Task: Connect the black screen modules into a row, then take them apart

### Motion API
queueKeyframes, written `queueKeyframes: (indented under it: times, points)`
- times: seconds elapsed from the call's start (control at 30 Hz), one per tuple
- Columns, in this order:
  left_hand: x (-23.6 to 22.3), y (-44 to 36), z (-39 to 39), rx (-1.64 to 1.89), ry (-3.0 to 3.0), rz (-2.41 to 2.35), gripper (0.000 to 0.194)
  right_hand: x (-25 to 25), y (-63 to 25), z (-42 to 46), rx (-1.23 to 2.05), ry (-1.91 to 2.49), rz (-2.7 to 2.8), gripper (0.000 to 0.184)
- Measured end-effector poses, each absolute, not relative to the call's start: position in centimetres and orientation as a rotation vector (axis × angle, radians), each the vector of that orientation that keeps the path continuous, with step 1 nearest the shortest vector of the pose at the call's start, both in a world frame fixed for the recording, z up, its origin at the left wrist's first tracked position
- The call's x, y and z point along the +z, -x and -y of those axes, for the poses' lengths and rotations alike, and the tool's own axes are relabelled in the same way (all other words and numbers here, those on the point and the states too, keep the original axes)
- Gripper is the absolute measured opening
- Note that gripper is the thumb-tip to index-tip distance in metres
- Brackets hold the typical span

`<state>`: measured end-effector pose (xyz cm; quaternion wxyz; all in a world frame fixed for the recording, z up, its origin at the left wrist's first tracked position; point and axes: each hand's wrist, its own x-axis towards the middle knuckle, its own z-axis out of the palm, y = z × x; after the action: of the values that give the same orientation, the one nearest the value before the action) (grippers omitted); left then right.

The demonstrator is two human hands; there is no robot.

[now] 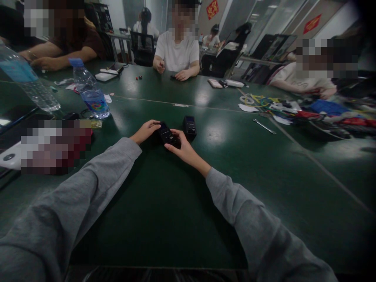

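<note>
A small black box (166, 134) with pale printing is held between my two hands, tilted over the green tabletop. My left hand (146, 131) grips its upper left edge, fingers closed along the side. Around its lower right end, the thumb and fingers of my right hand (183, 147) are wrapped. A second black box (189, 126), much like the first, stands on the table just to the right, apart from both hands. The undersides of the held box and some fingertips are hidden.
Two plastic bottles, one with a blue cap (91, 94), stand at left near a dark red object (79, 143). At right lie a wrench (264, 126) and a heap of coloured cables (326, 111). A person in a white shirt (178, 55) sits opposite; others sit left and right.
</note>
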<state>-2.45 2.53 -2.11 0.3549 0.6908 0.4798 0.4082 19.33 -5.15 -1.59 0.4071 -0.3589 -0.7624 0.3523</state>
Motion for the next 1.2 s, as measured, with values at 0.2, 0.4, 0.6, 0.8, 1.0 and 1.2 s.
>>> queueKeyframes:
  times: [0.2, 0.4, 0.6, 0.8, 1.0, 1.2]
  points:
    - [-1.5, 2.4, -2.1, 1.064, -1.809, -1.182, 0.027, -1.1, -19.2, 5.4, 0.91, 0.919, 1.973, 0.074]
    - [-1.4, 2.7, -1.9, 1.056, -1.702, -1.13, 0.032, -1.2, -19.3, 5.3, 0.982, 0.935, 1.958, 0.083]
    - [-1.4, 2.6, -1.8, 1.044, -1.64, -1.079, 0.034, -1.2, -19.6, 4.8, 1.214, 0.941, 1.834, 0.099]
    - [-1.6, 2.4, -1.8, 1.028, -1.699, -1.058, 0.045, -1.6, -19.7, 4.1, 1.374, 0.952, 1.628, 0.085]
    - [-1.5, 2.2, -1.7, 1.036, -1.656, -1.051, 0.059, -1.8, -19.8, 3.8, 1.41, 0.96, 1.511, 0.08]
    - [-1.6, 2.5, -1.2, 0.782, -1.953, -1.178, 0.066, -1.2, -19.8, 4.0, 1.469, 0.95, 1.343, 0.072]
